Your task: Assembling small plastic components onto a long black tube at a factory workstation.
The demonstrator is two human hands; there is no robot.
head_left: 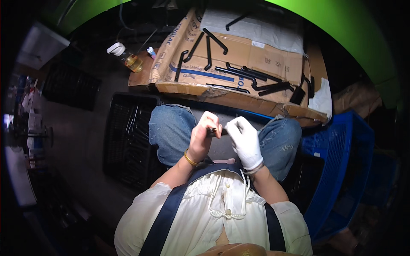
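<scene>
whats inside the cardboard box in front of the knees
Black rods, several bent, and a pale sheet at the far end. Anything beneath the sheet is covered.

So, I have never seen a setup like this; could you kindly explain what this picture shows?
Of course. There is no machine here: a camera worn on a seated person's head looks down past the chest and knees. Its fisheye lens bends straight edges near the rim. Left in the picture is the person's left.

The left hand is bare, with a bracelet at the wrist; the right hand wears a white glove. Between them they hold a small dark piece, mostly hidden by the fingers.

Beyond the knees, black rods, many bent at one end, lie in an open carton. A bottle stands left of it. A black crate is at the person's left, a blue crate at the right.
</scene>
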